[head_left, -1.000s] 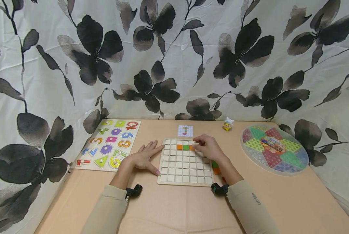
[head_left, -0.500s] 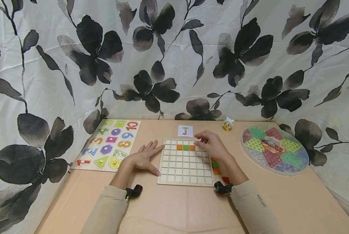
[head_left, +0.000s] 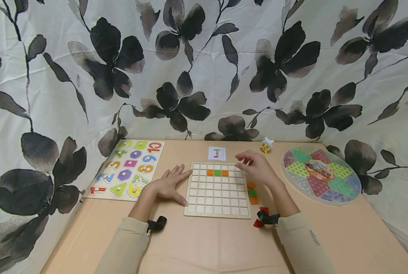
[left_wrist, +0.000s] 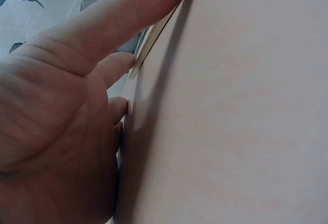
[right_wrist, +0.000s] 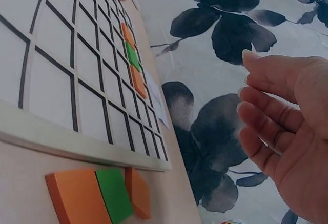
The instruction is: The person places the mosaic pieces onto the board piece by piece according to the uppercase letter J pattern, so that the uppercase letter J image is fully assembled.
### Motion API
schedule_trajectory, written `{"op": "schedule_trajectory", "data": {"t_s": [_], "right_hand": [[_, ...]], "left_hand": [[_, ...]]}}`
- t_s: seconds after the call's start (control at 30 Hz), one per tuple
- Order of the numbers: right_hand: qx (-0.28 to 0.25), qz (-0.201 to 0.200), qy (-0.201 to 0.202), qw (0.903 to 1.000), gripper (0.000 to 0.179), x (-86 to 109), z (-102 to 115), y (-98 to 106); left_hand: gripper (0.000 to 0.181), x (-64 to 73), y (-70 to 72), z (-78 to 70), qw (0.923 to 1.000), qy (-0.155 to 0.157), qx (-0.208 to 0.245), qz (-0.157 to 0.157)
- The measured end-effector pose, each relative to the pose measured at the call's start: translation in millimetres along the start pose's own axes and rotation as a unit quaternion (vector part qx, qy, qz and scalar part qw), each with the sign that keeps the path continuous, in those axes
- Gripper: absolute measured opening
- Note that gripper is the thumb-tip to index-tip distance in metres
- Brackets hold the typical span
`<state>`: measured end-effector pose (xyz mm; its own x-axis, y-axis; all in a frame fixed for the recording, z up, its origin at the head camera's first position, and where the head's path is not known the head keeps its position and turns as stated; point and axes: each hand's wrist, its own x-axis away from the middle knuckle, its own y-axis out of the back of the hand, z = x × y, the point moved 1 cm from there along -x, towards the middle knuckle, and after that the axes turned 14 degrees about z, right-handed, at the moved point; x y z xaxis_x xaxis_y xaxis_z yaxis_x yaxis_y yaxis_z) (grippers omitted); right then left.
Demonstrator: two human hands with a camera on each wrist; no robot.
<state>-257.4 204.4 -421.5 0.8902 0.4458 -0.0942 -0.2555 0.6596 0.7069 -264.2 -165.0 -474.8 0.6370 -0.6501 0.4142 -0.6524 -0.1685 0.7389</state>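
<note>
A pale wooden grid board (head_left: 217, 194) lies on the table. In its second row from the far edge sit an orange tile (head_left: 210, 172), a green tile (head_left: 217, 172) and another orange tile (head_left: 224, 173). Against the board's left edge my left hand (head_left: 166, 186) is spread, its thumb and index finger touching that edge. My right hand (head_left: 255, 167) hovers by the far right corner; the right wrist view shows its fingers relaxed and nothing between them. Beside the board's right side lie two loose orange tiles (right_wrist: 77, 196) with a green tile (right_wrist: 114, 196) between them.
Red pieces (head_left: 258, 223) lie partly under the right wrist camera. Behind the board is a small gridded card (head_left: 217, 153) with a coloured J shape. A number puzzle (head_left: 125, 174) stands left, a toy figure (head_left: 266, 145) at the back, a round game board (head_left: 321, 176) right.
My right hand has drawn back to the right from the right-hand orange tile, uncovering it and the loose tiles and red pieces beside the board. My left hand stays put.
</note>
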Motion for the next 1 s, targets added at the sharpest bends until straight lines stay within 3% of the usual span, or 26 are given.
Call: {"op": "schedule_trajectory", "data": {"t_s": [0.5,1.0], "right_hand": [[-0.019,0.048,-0.006,0.9986,0.027,5.9,-27,17],[-0.039,0.086,-0.054,0.9941,0.03,10.6,-52,16]], "left_hand": [[0.125,-2.3,0.7,-0.9,1.0,0.001,0.004,-0.004],[0.125,-1.8,0.8,-2.1,1.0,0.001,0.002,-0.004]]}}
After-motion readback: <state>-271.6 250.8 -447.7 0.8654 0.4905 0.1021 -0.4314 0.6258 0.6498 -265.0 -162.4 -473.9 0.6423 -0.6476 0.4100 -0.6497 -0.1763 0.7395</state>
